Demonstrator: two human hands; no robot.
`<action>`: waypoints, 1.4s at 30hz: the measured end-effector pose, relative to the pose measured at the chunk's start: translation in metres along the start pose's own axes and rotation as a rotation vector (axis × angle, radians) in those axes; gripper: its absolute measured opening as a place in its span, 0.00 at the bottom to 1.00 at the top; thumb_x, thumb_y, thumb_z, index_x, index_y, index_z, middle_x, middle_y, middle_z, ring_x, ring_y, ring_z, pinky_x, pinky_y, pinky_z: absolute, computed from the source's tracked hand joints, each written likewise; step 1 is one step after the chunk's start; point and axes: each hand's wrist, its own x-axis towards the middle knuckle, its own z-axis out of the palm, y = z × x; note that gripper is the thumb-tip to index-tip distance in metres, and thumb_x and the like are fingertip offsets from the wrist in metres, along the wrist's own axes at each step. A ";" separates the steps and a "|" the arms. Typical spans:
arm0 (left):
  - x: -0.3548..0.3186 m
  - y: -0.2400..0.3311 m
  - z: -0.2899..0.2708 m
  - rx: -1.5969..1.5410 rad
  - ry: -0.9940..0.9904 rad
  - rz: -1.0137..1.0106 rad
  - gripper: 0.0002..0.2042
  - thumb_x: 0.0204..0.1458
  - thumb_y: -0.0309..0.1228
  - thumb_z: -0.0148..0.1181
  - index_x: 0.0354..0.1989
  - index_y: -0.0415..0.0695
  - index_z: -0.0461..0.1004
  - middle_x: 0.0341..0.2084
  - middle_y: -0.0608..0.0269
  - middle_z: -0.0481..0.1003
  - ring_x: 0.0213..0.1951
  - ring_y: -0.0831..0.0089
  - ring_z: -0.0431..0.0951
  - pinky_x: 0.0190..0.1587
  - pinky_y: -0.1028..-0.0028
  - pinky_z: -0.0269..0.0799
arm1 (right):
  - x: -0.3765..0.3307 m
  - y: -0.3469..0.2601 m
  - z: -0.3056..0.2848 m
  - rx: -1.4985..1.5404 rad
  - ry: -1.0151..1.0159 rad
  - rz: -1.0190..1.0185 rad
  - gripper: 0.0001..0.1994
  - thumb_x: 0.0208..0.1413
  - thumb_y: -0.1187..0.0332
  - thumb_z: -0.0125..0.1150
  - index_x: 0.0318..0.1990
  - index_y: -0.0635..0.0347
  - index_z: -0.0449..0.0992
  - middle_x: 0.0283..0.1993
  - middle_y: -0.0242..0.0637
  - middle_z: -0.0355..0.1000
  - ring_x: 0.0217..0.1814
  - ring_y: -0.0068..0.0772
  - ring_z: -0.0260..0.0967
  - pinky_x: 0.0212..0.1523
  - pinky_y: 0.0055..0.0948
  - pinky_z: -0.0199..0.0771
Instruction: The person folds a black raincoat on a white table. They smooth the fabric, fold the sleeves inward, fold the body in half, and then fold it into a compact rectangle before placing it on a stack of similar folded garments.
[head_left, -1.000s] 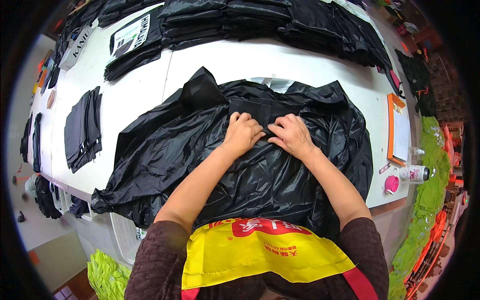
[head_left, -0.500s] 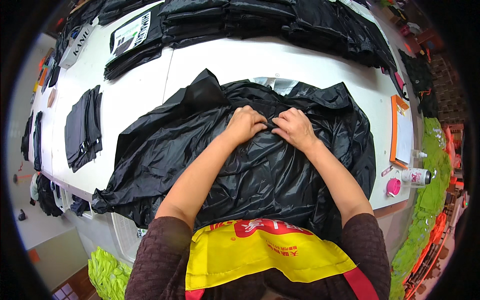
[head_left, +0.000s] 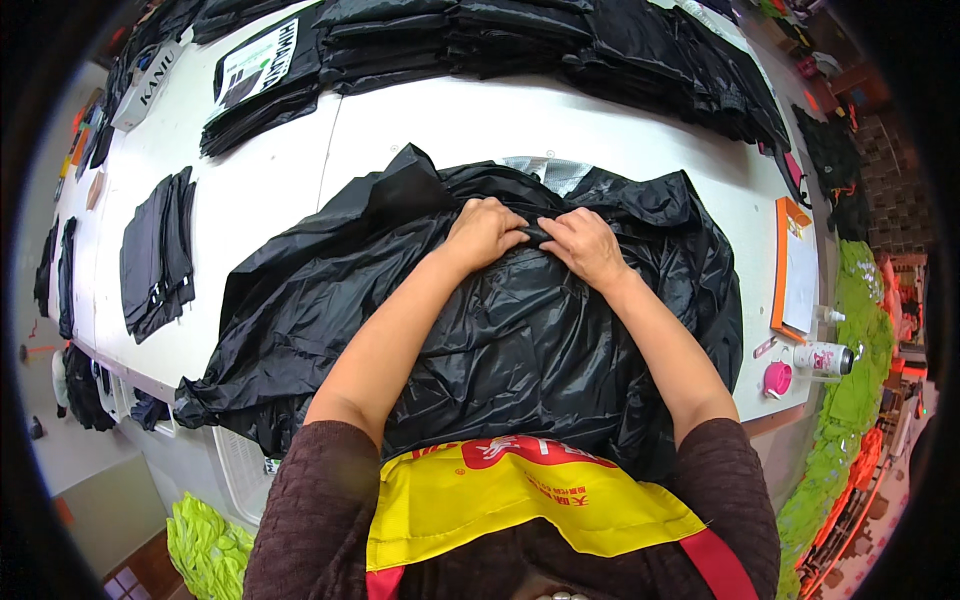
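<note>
A large black garment of thin, shiny fabric (head_left: 480, 340) lies spread and crumpled on the white table in front of me. My left hand (head_left: 485, 235) pinches its upper middle, fingers and thumb pressed together on the cloth. Close beside it, my right hand (head_left: 588, 245) pinches the same fabric, with a small gap between the two hands. What exactly lies under the fingertips, a seam or an edge, I cannot make out. A silvery patch of lining (head_left: 548, 172) shows at the garment's far edge.
Stacks of folded black garments (head_left: 520, 35) line the table's far side. A folded dark pile (head_left: 158, 252) lies at left. To the right are an orange-edged clipboard (head_left: 792, 268), a tumbler (head_left: 824, 357) and a pink cup (head_left: 777, 379). Green fabric (head_left: 850, 380) heaps beyond the right edge.
My hands keep their pinch on the black fabric, with only slight shifts of the fingers. The whole view has moved a little, so the table's things appear slightly further left.
</note>
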 end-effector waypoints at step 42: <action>0.078 -0.067 -0.030 0.147 0.011 -0.289 0.09 0.49 0.29 0.52 0.37 0.51 0.78 0.32 0.54 0.76 0.40 0.54 0.75 0.41 0.60 0.71 | 0.104 0.108 -0.026 0.254 -0.428 0.601 0.08 0.47 0.71 0.60 0.34 0.65 0.74 0.31 0.47 0.74 0.32 0.44 0.72 0.36 0.35 0.71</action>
